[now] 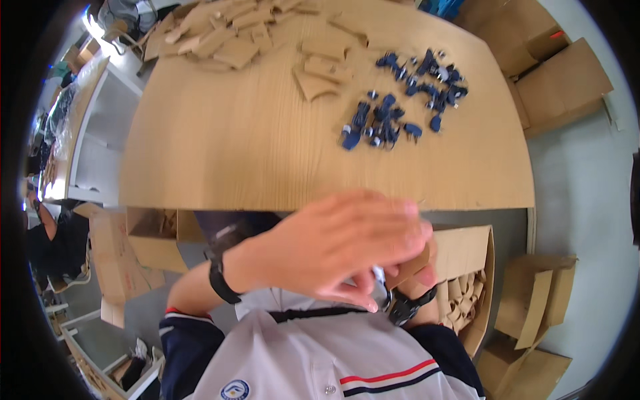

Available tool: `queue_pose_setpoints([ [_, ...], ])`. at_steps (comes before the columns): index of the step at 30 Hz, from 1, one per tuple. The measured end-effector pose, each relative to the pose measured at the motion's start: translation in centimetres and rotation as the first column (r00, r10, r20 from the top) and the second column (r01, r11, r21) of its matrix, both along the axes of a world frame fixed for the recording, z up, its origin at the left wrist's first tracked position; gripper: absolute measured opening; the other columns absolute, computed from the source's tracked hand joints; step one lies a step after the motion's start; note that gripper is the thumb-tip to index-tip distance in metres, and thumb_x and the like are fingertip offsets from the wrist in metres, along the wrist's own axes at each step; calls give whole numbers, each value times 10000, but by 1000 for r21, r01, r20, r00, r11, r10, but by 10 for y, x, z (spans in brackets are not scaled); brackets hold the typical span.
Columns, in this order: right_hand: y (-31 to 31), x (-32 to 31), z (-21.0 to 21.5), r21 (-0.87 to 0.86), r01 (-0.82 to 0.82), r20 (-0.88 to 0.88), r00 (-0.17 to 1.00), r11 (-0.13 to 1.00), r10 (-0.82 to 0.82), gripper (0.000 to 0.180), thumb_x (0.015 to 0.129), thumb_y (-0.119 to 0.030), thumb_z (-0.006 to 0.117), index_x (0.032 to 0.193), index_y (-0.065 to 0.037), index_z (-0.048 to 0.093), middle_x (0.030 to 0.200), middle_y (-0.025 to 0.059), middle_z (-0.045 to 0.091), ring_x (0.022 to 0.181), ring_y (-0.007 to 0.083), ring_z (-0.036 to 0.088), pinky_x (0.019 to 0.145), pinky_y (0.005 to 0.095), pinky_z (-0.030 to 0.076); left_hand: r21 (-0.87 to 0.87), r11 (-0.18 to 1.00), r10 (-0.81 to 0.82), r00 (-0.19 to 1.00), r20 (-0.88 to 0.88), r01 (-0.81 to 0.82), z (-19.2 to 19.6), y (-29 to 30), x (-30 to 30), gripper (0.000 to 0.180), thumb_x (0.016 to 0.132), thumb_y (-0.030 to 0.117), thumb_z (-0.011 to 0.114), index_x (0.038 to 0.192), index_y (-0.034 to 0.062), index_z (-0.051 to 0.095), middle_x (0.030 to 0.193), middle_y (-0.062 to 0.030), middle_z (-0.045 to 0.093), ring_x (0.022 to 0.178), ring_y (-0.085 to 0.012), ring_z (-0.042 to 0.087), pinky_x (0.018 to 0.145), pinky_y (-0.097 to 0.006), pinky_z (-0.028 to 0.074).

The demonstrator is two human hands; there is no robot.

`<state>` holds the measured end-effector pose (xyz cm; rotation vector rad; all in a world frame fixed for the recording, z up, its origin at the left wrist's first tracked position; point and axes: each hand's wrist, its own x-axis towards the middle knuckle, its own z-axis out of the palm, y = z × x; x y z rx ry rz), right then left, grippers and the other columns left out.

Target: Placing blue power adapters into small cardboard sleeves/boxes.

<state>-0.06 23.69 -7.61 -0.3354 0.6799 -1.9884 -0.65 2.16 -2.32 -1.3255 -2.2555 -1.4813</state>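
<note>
My left hand [327, 243] reaches across in front of my body, just below the table's near edge, fingers stretched out and the thumb apart from them. It lies over much of my right hand [429, 267] and hides most of its fingers. Between the two hands shows a small folded piece of brown cardboard [412, 268], gripped by my right hand. Whether my left fingertips press on the cardboard is hard to make out. Beyond them, on the wooden table [220, 153], lie several dark blue cables with plugs [385, 123].
Flat cardboard pieces [323, 70] lie mid-table, with a larger pile [233, 37] at the far left. A carton [490, 280] of folded cardboard pieces stands by my right arm. Other open cartons [563, 87] stand to the right. Another carton [153, 243] is at left.
</note>
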Motion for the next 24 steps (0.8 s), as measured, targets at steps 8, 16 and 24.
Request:
queue_pose_setpoints([
  [8, -20, -10, 35, 32, 158, -329, 934, 987, -139, 841, 699, -615, 786, 1233, -12, 546, 1189, 56, 579, 1101, 131, 520, 934, 308, 434, 142, 962, 274, 858, -435, -235, -12, 17, 25, 482, 709, 174, 818, 1057, 85, 496, 1269, -142, 614, 1137, -335, 610, 902, -433, 506],
  [16, 136, -22, 39, -190, 966, -971, -211, -173, -112, 287, 960, -185, 510, 1165, 16, 513, 969, 125, 680, 848, 173, 635, 762, 293, 493, -186, 786, 568, 807, -162, -590, 0, 7, 7, 790, 711, 365, 807, 1323, -39, 513, 1379, -206, 518, 1245, -352, 509, 1046, -426, 382],
  [24, 337, 159, -167, 154, 255, -833, 553, -955, 13, 680, 928, -402, 589, 1345, 88, 369, 1288, 296, 519, 1194, 405, 521, 1011, 456, 407, -307, 705, 575, 769, -280, -639, -60, -24, -14, 432, 894, 193, 611, 1248, -39, 523, 1316, -123, 579, 1228, -321, 438, 1087, -406, 294],
])
